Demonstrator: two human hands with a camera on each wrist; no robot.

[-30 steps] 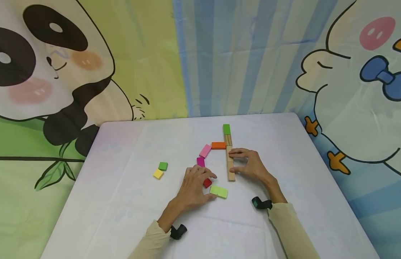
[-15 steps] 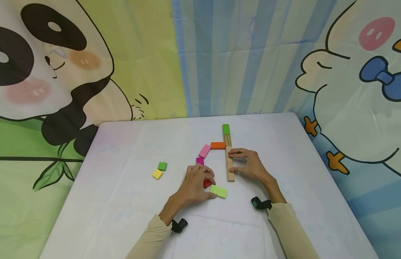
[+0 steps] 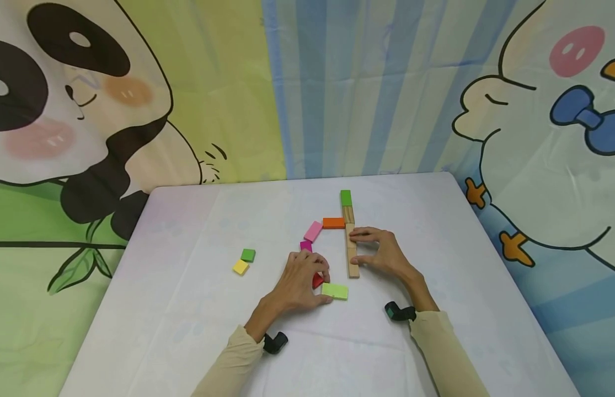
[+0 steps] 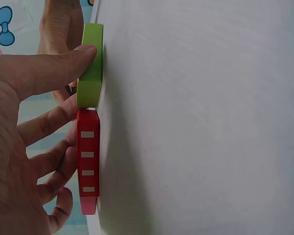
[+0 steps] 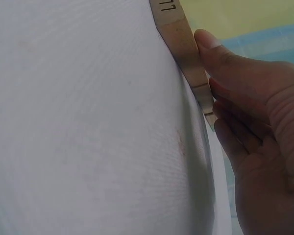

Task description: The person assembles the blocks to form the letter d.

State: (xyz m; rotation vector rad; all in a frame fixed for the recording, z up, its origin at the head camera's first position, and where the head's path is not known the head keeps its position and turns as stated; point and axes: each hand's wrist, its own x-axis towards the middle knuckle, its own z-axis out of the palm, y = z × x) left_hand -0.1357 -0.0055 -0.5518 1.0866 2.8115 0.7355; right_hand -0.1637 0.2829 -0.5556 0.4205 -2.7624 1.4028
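At the table's middle my left hand (image 3: 298,282) pinches a light green block (image 3: 335,291) between thumb and index finger. The left wrist view shows the thumb on top of this light green block (image 4: 90,73), beside a red block (image 4: 88,156) with pale window marks. In the head view the red block (image 3: 317,280) is partly hidden under the fingers. My right hand (image 3: 386,252) rests thumb and fingertips along the right side of a line of plain wooden blocks (image 3: 353,262). Up close, the right thumb touches a wooden block (image 5: 183,46) with dark marks at one end.
A green block (image 3: 346,198) tops the wooden line. Orange (image 3: 333,223), pink (image 3: 313,231) and magenta (image 3: 305,246) blocks curve leftward from it. A small green block (image 3: 248,255) and a yellow block (image 3: 241,268) lie apart at left on the white table (image 3: 188,331).
The light green block has turned slightly, from tilted to nearly level in the head view. My left fingers have drawn in a little around it. The right hand keeps its place.
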